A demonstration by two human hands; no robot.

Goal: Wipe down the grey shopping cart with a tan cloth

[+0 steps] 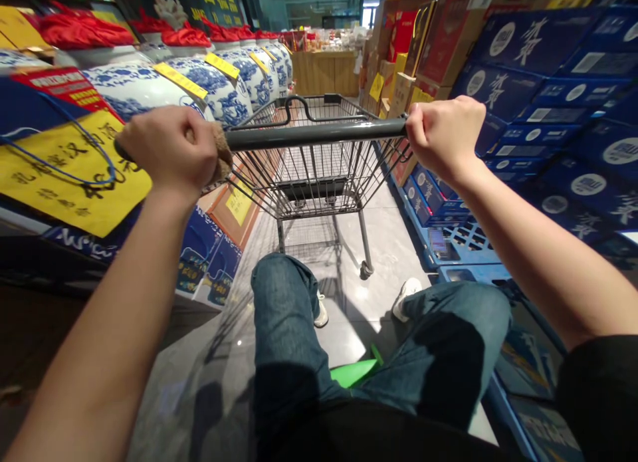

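Observation:
A dark grey shopping cart handle (319, 135) runs across in front of me. Its left end is wrapped by the fingers of my left hand (169, 146), with a brown cloth-like piece (222, 153) pressed against the bar beside that hand. At the right end my right hand (446, 133) is closed round the same handle. Ahead of it extends the wire shopping cart (319, 166), whose basket looks bare. One rear caster (366, 270) shows on the floor.
Blue-and-white jars (224, 83) with red cloth tops line the left, behind a yellow price sign (64, 169). Stacked blue cartons (518, 43) and blue plastic pallets (458, 242) border the right. A wooden counter (323, 73) stands at the aisle's far end. Something green (353, 373) lies between my legs.

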